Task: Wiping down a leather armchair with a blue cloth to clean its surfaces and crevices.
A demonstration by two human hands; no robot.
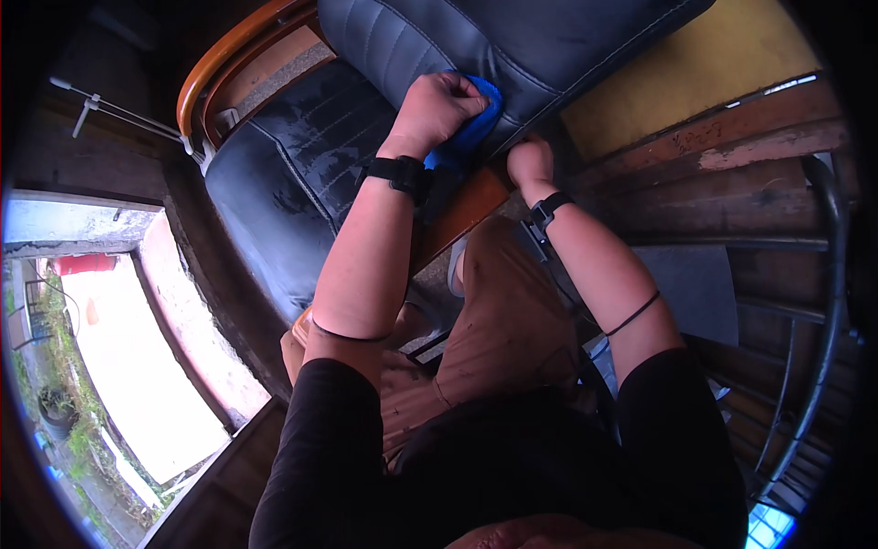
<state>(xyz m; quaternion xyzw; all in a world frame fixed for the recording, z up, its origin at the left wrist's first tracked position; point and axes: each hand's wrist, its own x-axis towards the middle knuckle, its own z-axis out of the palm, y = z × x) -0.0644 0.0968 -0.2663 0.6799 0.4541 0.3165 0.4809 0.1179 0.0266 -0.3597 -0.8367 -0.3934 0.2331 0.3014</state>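
- Nearest, brown trousers (pixel 498 316) are showing between the person's forearms.
- The left hand (pixel 434 112) is holding a blue cloth (pixel 477 133) against the upper black cushion (pixel 558 41); its fingers are clamping on the cloth, bunching it near the cushion's seamed edge.
- The right hand (pixel 532 165) is curling beside that cushion's lower corner, close to a wooden rail (pixel 476 209); whether its fingers are gripping anything, I cannot tell.
- Wiping the upper cushion is seeming the step in hand; a next stroke would be calling for a firm pinch and the cloth lying flatter along the seam.
- Just beyond, the lower black cushion (pixel 261 188) is showing darker, wet-looking patches, with a curved wooden armrest (pixel 197 87) standing past it.
- Off to the right, a reddish beam (pixel 759 165) is bearing dark marks, perhaps writing, too unclear to read; no brand or label is showing legibly.
- Farthest, daylight is glaring through an opening (pixel 137 348) on the left.
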